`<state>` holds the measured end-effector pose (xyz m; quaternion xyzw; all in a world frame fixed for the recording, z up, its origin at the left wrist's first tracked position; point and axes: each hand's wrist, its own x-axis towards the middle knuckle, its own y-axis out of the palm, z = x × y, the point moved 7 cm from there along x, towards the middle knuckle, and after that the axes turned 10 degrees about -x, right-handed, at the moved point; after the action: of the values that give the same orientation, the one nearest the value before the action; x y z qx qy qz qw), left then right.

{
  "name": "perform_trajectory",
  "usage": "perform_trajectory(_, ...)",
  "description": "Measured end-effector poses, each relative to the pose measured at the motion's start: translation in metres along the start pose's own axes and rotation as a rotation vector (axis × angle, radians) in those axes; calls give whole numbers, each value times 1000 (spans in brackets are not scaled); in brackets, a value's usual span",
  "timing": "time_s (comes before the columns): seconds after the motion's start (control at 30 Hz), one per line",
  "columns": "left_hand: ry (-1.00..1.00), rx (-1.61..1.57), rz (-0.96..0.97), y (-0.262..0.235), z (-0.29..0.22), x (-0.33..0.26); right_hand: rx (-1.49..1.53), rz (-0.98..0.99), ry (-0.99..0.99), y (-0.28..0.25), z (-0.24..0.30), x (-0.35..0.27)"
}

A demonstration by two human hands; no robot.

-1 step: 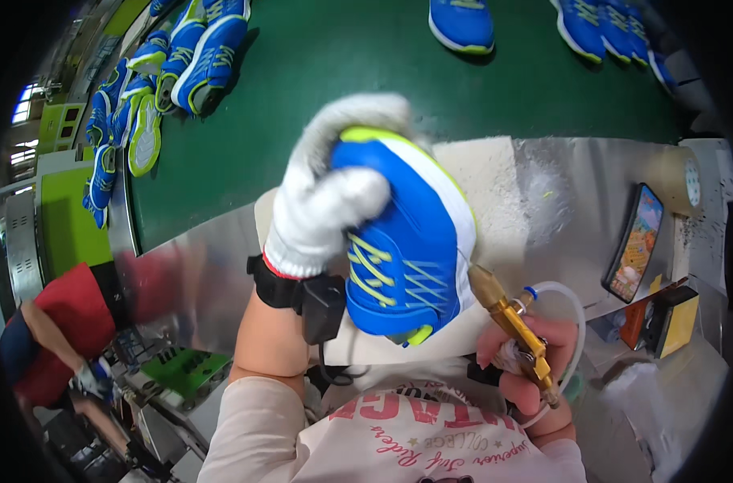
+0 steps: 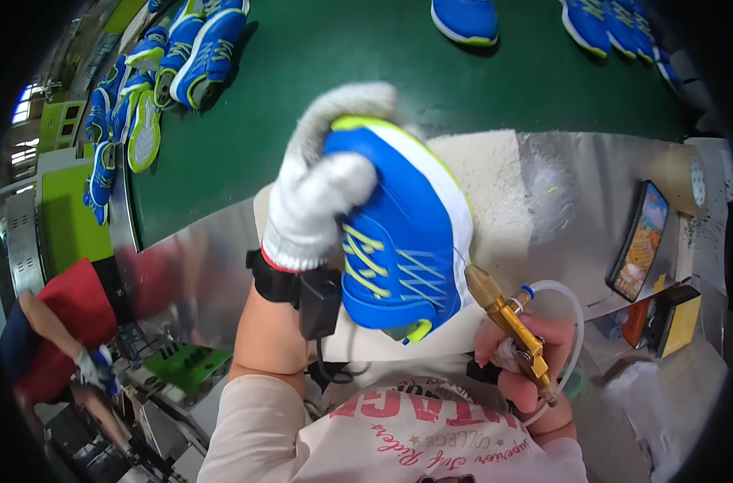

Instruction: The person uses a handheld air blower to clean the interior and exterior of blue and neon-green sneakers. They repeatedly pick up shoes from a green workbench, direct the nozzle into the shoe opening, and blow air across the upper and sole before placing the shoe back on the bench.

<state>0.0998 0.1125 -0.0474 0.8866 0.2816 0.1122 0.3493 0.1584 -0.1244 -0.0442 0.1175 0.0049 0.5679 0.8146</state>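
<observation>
My left hand (image 2: 318, 189), in a white knit glove, is closed on the toe end of a blue sneaker (image 2: 402, 233). The sneaker has a white midsole, lime-green edging and yellow-green laces, and is held tilted with its side toward me. In my right hand (image 2: 511, 354), which is bare, is a brass-coloured needle-tipped gun (image 2: 511, 326) with a clear hose. Its thin needle points at the white midsole near the upper's edge; whether it touches, I cannot tell. Part of my right hand's grip is hidden behind the gun.
A green belt (image 2: 302, 56) beyond my hands carries several blue sneakers (image 2: 465, 20). A pale sheet (image 2: 487, 173) lies on the metal ledge (image 2: 197, 245) before me. At right are a phone (image 2: 638, 241) and a tape roll (image 2: 688, 181). A co-worker's hand (image 2: 97, 370) shows at left.
My left hand and the sneaker have shifted slightly up and left. The gun's tip is slightly further left. The shoes at the far right of the belt appear a little further right.
</observation>
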Motion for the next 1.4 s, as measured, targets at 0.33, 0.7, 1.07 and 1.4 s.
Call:
perform_trajectory(0.33,7,78,-344,-62,0,-12,327,-42,208,-6,-32,-29)
perform_trajectory(0.7,-198,23,-817,-20,1,-168,510,-280,347,2,-42,-35)
perform_trajectory(1.07,-600,-584,-617,47,64,-221,-339,113,93,36,-6,-47)
perform_trajectory(1.4,-806,-777,-251,108,125,-190,53,-171,200,-5,33,-113)
